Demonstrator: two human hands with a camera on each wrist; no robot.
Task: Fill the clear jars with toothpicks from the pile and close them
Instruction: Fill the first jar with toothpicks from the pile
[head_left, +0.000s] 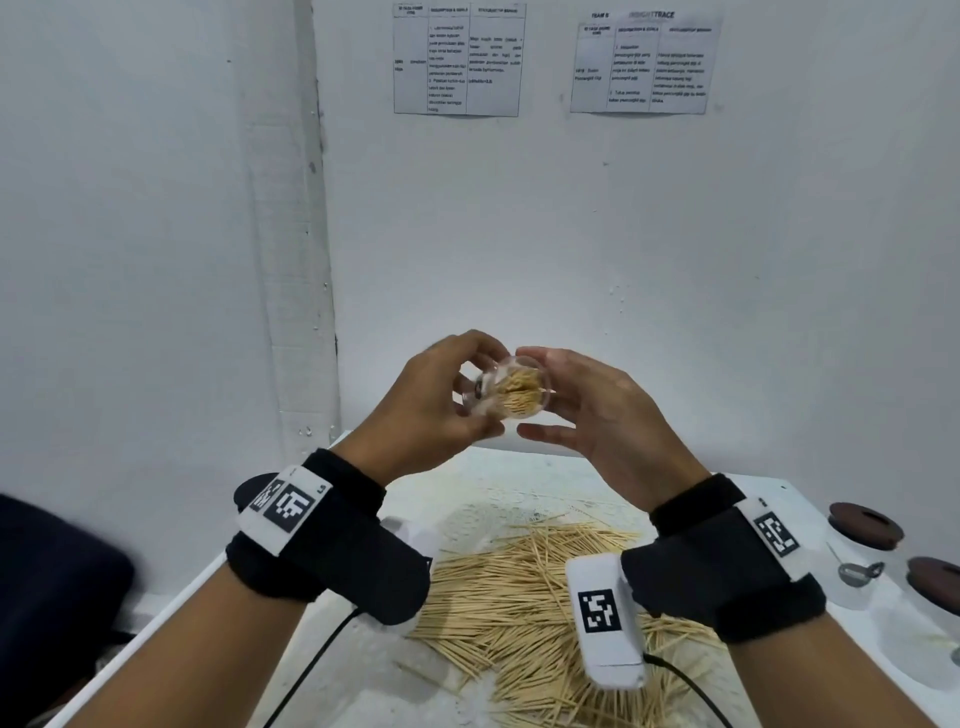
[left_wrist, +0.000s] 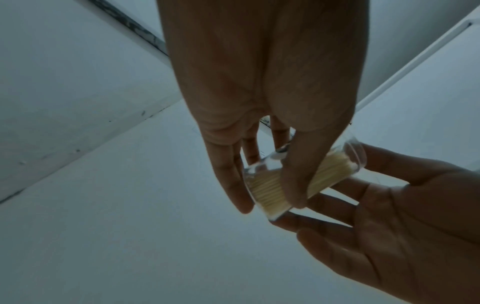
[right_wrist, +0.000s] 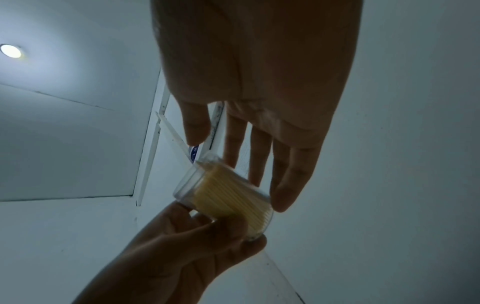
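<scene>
A small clear jar (head_left: 511, 395) packed with toothpicks is held up in front of the wall, tilted with its uncovered mouth towards me. My left hand (head_left: 431, 400) grips its body, thumb and fingers curled round it (left_wrist: 298, 174). My right hand (head_left: 587, 410) is spread beside the jar's mouth, its straight fingers (right_wrist: 285, 181) against the jar (right_wrist: 228, 195). In the left wrist view the right hand's (left_wrist: 389, 216) fingers lie under the jar (left_wrist: 330, 172). The toothpick pile (head_left: 519, 597) lies on the white table (head_left: 467, 467) below both wrists.
Two clear jars with brown lids (head_left: 865, 525) (head_left: 935, 577) stand at the table's right edge, a small metal piece (head_left: 857, 571) between them. A white wall with two printed sheets (head_left: 457, 62) rises just behind the table. Something dark (head_left: 52, 597) sits left of the table.
</scene>
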